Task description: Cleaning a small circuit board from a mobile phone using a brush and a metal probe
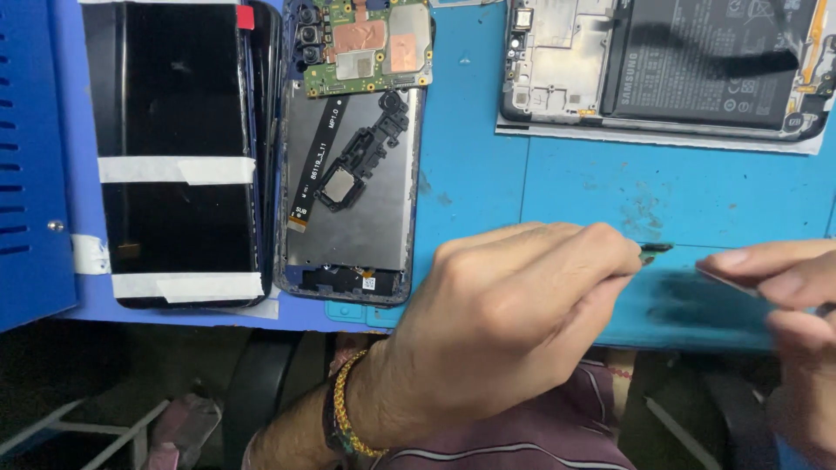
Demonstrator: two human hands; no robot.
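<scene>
We see the left hand [505, 322] curled into a loose fist at the near edge of the blue counter [488, 174], thumb and forefinger pressed together on a tiny dark part [655, 249] just past the fingertips; holding it low against the mat likely steadies so small a piece. At three o'clock from it, the right hand [788, 296] comes in from the frame edge, fingers closed around a thin tool [727, 280] whose tip points toward the part, though the tool is blurred and we cannot tell its kind. At ten o'clock from the left hand lies an opened phone frame [353, 187] with its green circuit board [366, 43] exposed at the top, laid flat so the insides face up. Further at nine o'clock rests a dark screen panel [174, 96] banded with white tape [174, 170], probably to hold it together. At one o'clock sits a second opened phone [557, 70] with its battery [705, 61] showing
</scene>
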